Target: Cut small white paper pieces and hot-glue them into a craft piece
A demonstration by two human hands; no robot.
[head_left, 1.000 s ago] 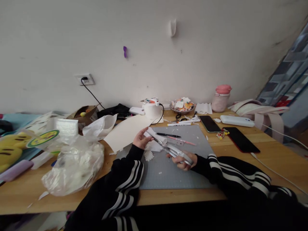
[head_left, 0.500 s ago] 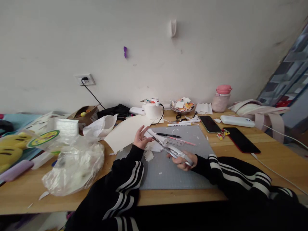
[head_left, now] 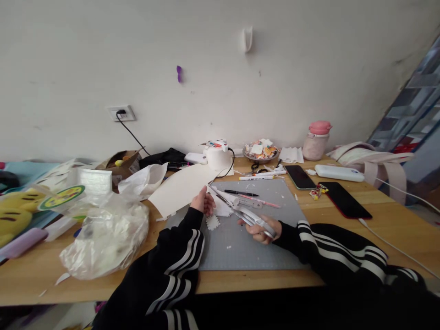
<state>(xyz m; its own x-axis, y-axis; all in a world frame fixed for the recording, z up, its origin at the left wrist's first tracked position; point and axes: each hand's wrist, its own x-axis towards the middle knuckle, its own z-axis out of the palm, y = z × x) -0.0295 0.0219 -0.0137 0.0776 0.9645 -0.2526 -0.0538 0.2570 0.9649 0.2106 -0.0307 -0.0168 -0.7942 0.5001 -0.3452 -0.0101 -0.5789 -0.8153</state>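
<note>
In my right hand (head_left: 263, 230) is a white-and-grey tool that looks like a pair of scissors (head_left: 252, 216), its long end pointing to the upper left. My left hand (head_left: 203, 201) is near that far end, fingers loosely curled, thumb apart, with nothing visible in it. Just below lies a small white disc with a scalloped edge (head_left: 213, 222). White paper (head_left: 222, 209) lies partly hidden behind the tool. A black pen (head_left: 241, 193), a pink pen (head_left: 266, 202) and a clear ruler (head_left: 253, 204) rest on the grey cutting mat (head_left: 254, 256).
To the left are a clear plastic bag (head_left: 106, 238) and a large sheet of white card (head_left: 182, 185). Behind the mat stand a white container (head_left: 218, 159) and a bowl of scraps (head_left: 261, 151). Two phones (head_left: 345, 200), a power bank (head_left: 338, 173) and a pink bottle (head_left: 316, 142) occupy the right.
My left hand has lowered slightly and its fingers, spread before, are now more curled. My right hand and the scissors have hardly moved.
</note>
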